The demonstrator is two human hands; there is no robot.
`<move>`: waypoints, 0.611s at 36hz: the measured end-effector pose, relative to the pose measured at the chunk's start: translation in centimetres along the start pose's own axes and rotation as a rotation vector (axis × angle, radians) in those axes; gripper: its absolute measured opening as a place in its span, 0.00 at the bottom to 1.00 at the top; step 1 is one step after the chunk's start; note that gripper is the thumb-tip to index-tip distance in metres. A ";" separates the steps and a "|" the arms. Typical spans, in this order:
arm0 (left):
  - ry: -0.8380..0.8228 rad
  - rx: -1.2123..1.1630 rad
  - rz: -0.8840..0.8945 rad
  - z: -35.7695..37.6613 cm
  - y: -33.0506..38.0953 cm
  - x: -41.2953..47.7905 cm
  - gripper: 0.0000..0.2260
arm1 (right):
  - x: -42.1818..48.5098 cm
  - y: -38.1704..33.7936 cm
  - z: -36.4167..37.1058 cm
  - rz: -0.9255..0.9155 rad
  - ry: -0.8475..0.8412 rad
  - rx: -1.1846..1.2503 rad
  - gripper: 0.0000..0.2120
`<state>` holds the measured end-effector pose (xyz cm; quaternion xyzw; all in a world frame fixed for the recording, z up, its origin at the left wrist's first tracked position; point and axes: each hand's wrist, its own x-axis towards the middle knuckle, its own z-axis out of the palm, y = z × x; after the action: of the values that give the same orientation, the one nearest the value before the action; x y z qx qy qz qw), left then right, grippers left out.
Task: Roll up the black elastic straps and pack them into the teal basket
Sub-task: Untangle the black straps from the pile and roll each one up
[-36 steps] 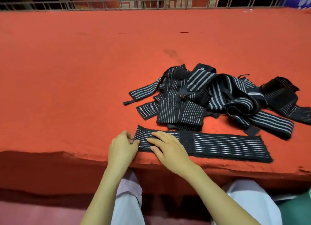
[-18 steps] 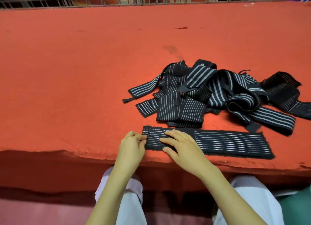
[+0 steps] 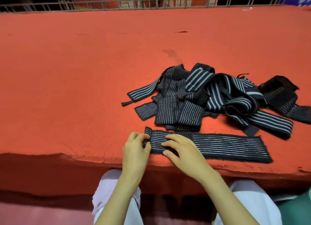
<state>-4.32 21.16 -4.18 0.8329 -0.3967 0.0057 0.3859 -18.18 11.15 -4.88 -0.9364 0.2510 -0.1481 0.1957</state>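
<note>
**A:** Straps first, then. You've got the red table (image 3: 84, 73) filling the view, and on it, right of centre, the heap of black elastic straps (image 3: 218, 96), all tangled and overlapping. Just in front of that heap, along the near edge, lies the one strap (image 3: 227, 146) you're working, flat and stretched out to your right.

**B:** And your hands?

**A:** Your left hand (image 3: 134, 150) is closed on the strap's left end, fingertips pinching a small roll (image 3: 147, 136) that has only a turn or so in it. Your right hand (image 3: 183, 149) is open, fingers spread flat on the strap just beside the roll, pressing it down.

**B:** What could spoil it from here?

**A:** I'd say three things. The roll is tiny, and elastic wants to spring back; ease your pinch and it will likely uncurl. The strap runs right along the table's front edge, so a crooked push could cone the roll or tip it off into your lap. And the heap sits close behind; its nearest ends could catch in the roll as it grows.

**B:** The basket?

**A:** Only a teal sliver (image 3: 303, 206) shows at the lower right corner; it may be the basket, I cannot tell. Nothing is packed that you can see.
</note>
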 end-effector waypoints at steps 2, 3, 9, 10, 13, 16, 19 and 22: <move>0.004 0.032 0.076 0.3 0.1 -0.2 0.09 | -0.2 0.2 -0.2 0.005 0.001 0.007 0.20; 0.002 0.051 0.107 0.4 0.1 -0.3 0.09 | -0.2 0.3 -0.2 0.004 0.005 0.007 0.20; -0.023 0.104 0.145 0.5 0.1 -0.5 0.09 | -0.8 0.8 -0.5 0.020 0.024 -0.005 0.19; -0.033 0.110 0.130 0.6 0.3 -0.4 0.09 | -0.8 0.8 -0.5 0.026 0.025 -0.007 0.19; -0.070 0.139 0.083 0.6 1.1 -0.2 0.09 | -0.9 0.9 -0.5 0.033 0.033 -0.016 0.18; -0.056 0.172 0.034 0.7 1.7 0.0 0.09 | -1.2 1.0 -0.4 0.037 0.026 -0.024 0.18; 0.005 0.136 0.049 1.1 1.5 -0.3 0.07 | -1.4 1.1 -0.4 0.033 0.023 -0.017 0.20; -0.004 0.073 0.098 1.4 0.8 -0.3 0.07 | -1.4 1.1 -0.5 0.032 0.023 -0.014 0.22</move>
<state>-5.51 20.14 -4.73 0.8260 -0.4372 0.0375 0.3537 -19.95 10.90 -5.18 -0.9318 0.2691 -0.1542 0.1886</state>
